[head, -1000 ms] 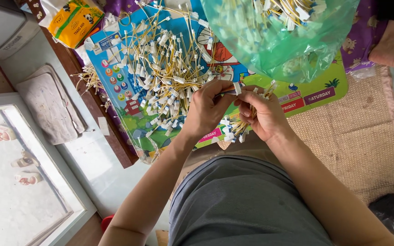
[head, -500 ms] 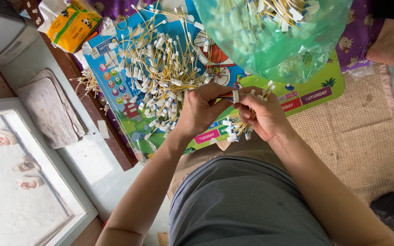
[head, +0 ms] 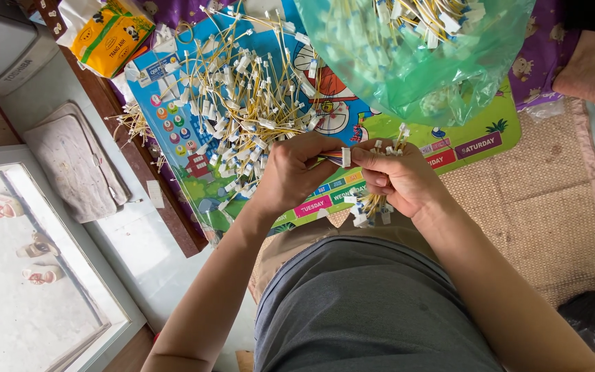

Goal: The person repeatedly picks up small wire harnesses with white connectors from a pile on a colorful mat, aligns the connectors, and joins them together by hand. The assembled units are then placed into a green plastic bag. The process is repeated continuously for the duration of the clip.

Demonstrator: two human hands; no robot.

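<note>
The left hand (head: 290,172) and the right hand (head: 397,176) meet above the near edge of the colourful play mat (head: 476,131), thumbs and fingertips almost touching, and between them they pinch a small white connector (head: 346,157) with a short run of coloured wires; the left fingers are clenched on the wire side, and the right fingers close on the connector side. The right hand is also grasping a bunch of yellow-and-white wire leads (head: 373,207), whose plugs stick out above the knuckles and hang below the palm toward the person's lap. Across the far left half of the mat lies a loose heap of wire leads (head: 242,103), spreading close to the mat's left edge, where a few strands spill over onto the dark wooden strip (head: 166,213). At the mat's far right, a translucent green plastic bag (head: 414,62) full of the same leads bulges over it, leaving only a narrow band of bare mat along the near edge around the hands. Coloured rectangular labels, pink, red and purple, run in a row along that near edge. Right of the mat is a woven straw mat (head: 538,207), mostly bare, with another person's bare foot (head: 590,72) at its far right corner. Beyond the mat's far left corner sits a yellow-and-green soft package (head: 108,34). A grey cloth (head: 74,165) lies on the pale floor left of the wooden strip.
</note>
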